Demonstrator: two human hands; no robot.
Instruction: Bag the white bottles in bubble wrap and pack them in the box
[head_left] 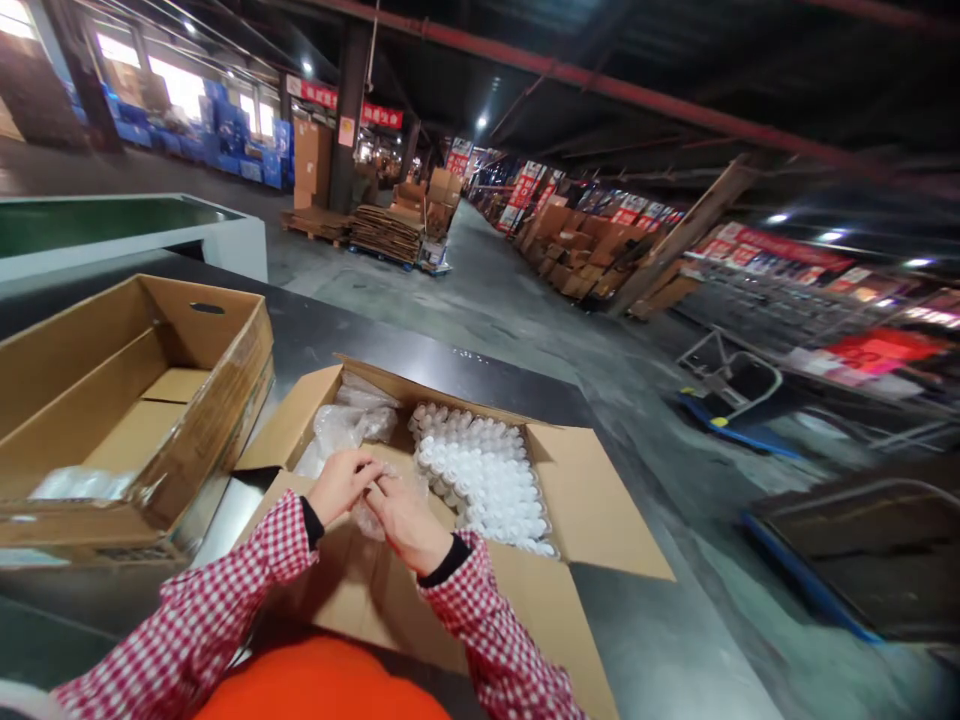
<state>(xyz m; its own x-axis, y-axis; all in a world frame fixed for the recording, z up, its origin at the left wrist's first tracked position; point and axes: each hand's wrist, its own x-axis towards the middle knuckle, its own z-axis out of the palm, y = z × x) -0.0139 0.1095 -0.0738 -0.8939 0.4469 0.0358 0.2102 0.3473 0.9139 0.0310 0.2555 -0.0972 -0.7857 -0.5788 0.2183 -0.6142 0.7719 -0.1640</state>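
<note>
An open cardboard box (607, 495) stands on the dark metal table with its flaps folded outward. Rows of small clear-and-white pieces (491, 480), too small to name surely, fill its right part. Crumpled bubble wrap (349, 425) lies in its far left corner. Over the near left of the box, my left hand (341, 487) and my right hand (409, 522) meet, fingers bent and closed together on a piece of clear bubble wrap (367, 520). The fingertips partly hide this piece.
On the left, a larger open carton (206, 430) holds a whitish wrapped bundle (82, 484). Behind it is a green-topped conveyor (97, 228). Blue-edged carts (739, 425) stand on the floor to the right. Flattened cardboard (386, 235) is stacked on a pallet beyond the table.
</note>
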